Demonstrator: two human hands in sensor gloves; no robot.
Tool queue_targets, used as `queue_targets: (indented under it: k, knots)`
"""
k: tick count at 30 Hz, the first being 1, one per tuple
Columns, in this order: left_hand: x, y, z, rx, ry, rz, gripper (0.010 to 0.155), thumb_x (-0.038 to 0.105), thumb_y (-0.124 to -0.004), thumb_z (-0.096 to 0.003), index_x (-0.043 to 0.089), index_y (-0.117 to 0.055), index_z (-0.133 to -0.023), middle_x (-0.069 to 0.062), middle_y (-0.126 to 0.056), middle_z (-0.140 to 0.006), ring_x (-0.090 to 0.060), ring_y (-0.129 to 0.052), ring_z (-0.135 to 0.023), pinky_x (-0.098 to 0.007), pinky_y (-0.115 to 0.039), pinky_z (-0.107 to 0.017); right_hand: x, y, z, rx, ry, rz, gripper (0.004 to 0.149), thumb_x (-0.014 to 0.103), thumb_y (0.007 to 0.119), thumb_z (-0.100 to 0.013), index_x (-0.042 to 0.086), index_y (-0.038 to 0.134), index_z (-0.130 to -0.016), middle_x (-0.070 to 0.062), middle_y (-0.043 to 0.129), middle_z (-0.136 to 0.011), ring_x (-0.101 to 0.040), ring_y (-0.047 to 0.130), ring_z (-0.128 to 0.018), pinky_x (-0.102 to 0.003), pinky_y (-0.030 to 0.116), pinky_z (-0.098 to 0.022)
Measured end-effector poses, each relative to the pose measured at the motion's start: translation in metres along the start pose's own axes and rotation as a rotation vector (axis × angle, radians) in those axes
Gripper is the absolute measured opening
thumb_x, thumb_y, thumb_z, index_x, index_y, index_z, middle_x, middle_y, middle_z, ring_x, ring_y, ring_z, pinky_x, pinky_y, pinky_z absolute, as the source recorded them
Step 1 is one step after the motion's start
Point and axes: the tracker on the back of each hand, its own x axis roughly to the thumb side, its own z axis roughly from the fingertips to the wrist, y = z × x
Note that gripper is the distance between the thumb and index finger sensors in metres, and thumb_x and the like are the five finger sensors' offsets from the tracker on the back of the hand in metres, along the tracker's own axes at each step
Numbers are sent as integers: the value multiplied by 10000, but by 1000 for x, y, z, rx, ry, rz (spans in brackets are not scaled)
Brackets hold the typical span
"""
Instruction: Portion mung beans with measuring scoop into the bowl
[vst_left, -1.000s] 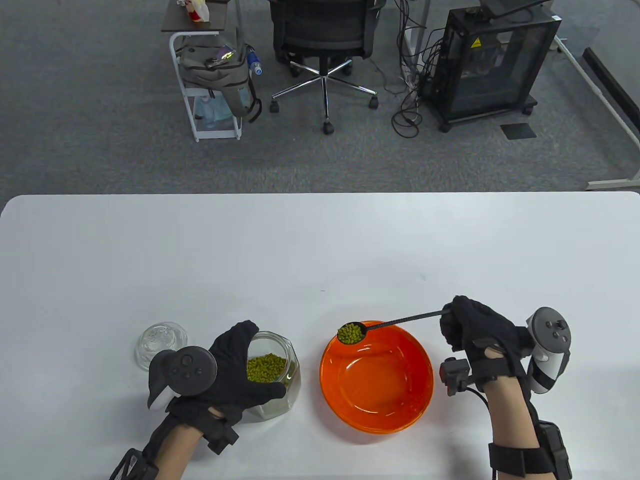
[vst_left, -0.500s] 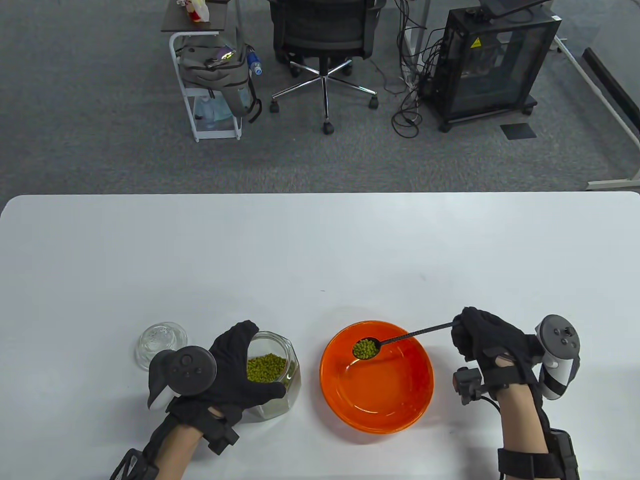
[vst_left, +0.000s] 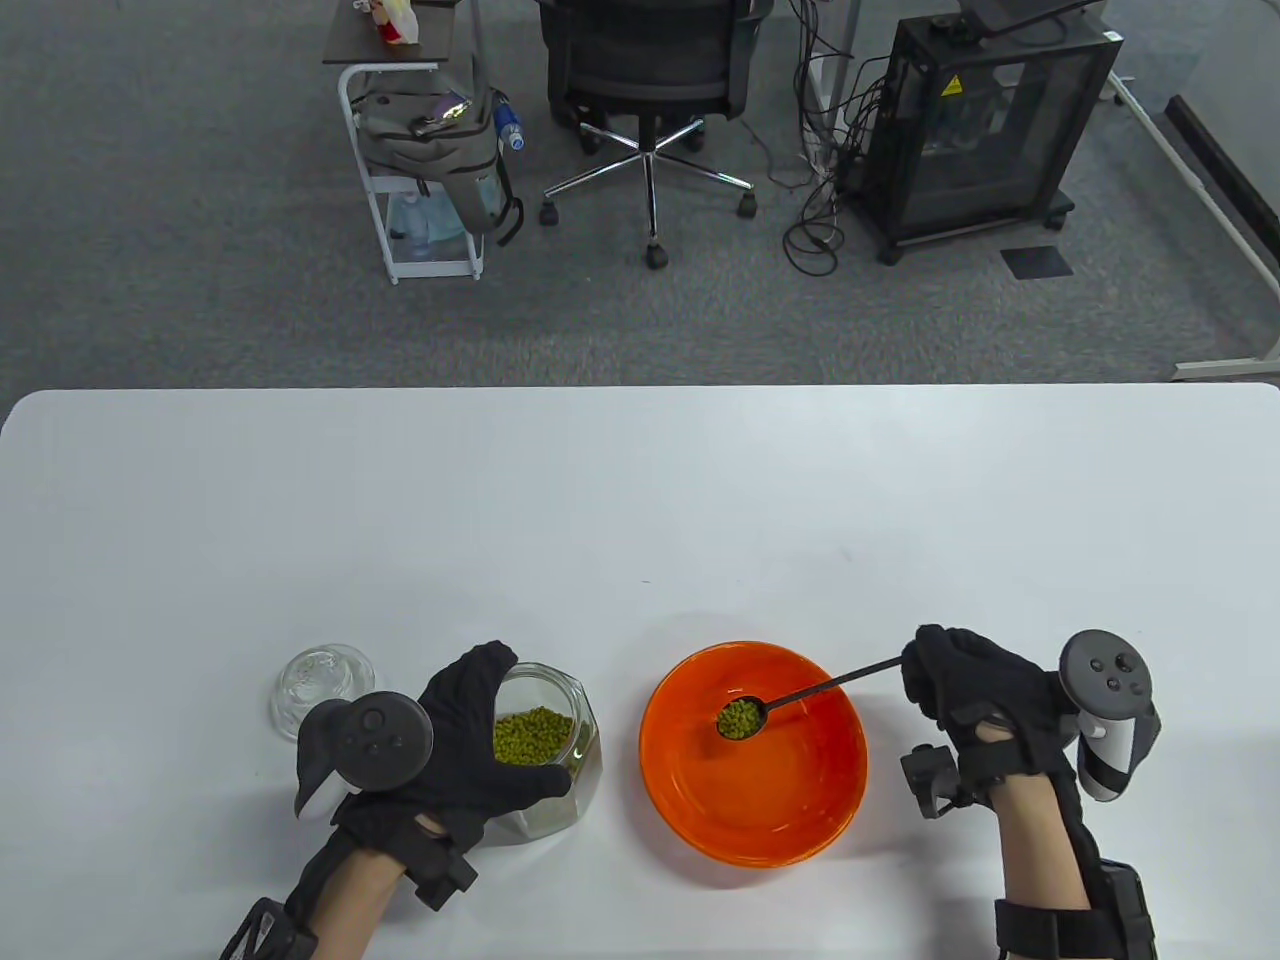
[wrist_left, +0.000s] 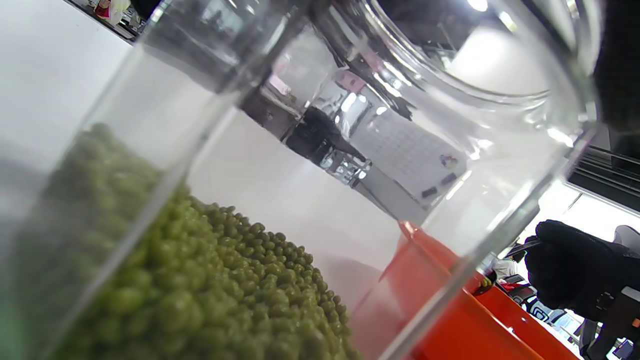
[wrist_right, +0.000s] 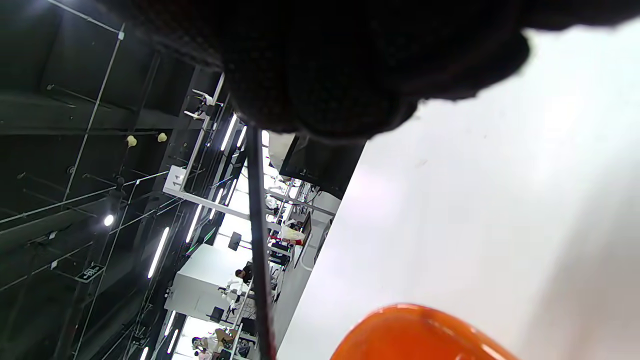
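An orange bowl (vst_left: 800, 830) sits on the white table near its front edge. My right hand (vst_left: 960, 680) pinches the thin black handle of a measuring scoop (vst_left: 800, 697). The scoop's head, heaped with green mung beans (vst_left: 740, 718), hangs over the bowl's inside. My left hand (vst_left: 470, 740) grips a clear glass jar (vst_left: 580, 750), part full of mung beans (vst_left: 530, 737), to the left of the bowl. In the left wrist view the jar's wall (wrist_left: 250, 150) and beans (wrist_left: 200, 290) fill the frame. The right wrist view shows the scoop handle (wrist_right: 256, 240) and the bowl's rim (wrist_right: 415, 325).
A clear glass lid (vst_left: 320, 680) lies on the table left of the jar. Beyond the table's far edge stand an office chair (vst_left: 650, 80), a white cart (vst_left: 420, 150) and a black cabinet (vst_left: 980, 130).
My right hand has carried the loaded scoop from the bowl's far left rim rightward and down, over the bowl's inside. The left hand and jar have not moved.
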Motion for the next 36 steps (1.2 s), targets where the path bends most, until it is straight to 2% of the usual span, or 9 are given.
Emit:
queue_targets:
  k: [5, 16, 20, 30, 36]
  knots:
    - [0, 0, 0, 0, 0, 0, 1270, 851, -905, -371, -2, -306, -1097, -297, -406, -1140, -592, -551, -1020, -707, -555, -719, 9, 8, 6, -27, -72, 87, 427, 432, 793, -483, 58, 974, -584, -141, 1018, -461, -279, 967, -299, -395, 840, -242]
    - [0, 0, 0, -4, -4, -3, 1269, 852, -902, -372, -3, -305, -1096, -298, -404, -1139, -594, -553, -1019, -708, -554, -718, 44, 28, 31, -102, -359, 314, 425, 437, 796, -477, 69, 976, -589, -135, 1018, -475, -282, 968, -314, -398, 840, -256]
    - [0, 0, 0, -6, -4, -4, 1270, 851, -901, -372, -3, -303, -1096, -297, -403, -1140, -595, -549, -1020, -707, -554, -719, 61, 35, 48, -128, -532, 408, 424, 444, 796, -474, 80, 975, -600, -132, 1016, -493, -284, 965, -336, -401, 838, -275]
    - [0, 0, 0, -5, -4, -3, 1270, 853, -900, -371, -1, -302, -1097, -296, -404, -1140, -594, -549, -1020, -707, -553, -719, 87, 57, 85, -107, -894, 618, 423, 447, 801, -470, 103, 959, -659, -132, 986, -593, -318, 938, -441, -444, 807, -366]
    - [0, 0, 0, -7, -5, -4, 1268, 852, -899, -374, -3, -302, -1096, -296, -402, -1140, -593, -549, -1020, -707, -553, -720, 93, 63, 98, -93, -1026, 723, 420, 444, 793, -461, 127, 946, -690, -123, 967, -653, -333, 918, -499, -462, 788, -415]
